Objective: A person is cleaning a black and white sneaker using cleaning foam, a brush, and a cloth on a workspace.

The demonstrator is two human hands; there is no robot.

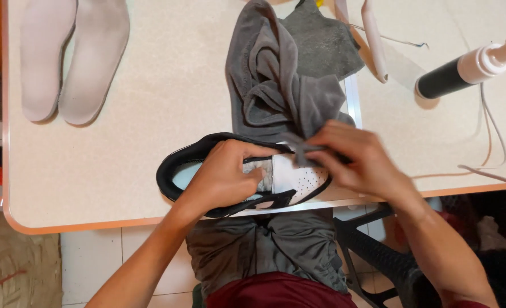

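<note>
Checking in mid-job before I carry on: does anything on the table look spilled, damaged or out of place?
Nothing looks spilled or damaged. The pump bottle lies on its side at the right. The shoe overhangs the table's near edge, steadied by the left hand while the right hand presses grey cloth to its toe.

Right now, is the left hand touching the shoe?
Touching. The head view shows the left hand lying across the shoe, fingers pressed on its top.

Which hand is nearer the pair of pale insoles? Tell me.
Left. The left hand grips the black-and-white shoe, below-right of the pale insoles; the right hand is farther right.
</note>
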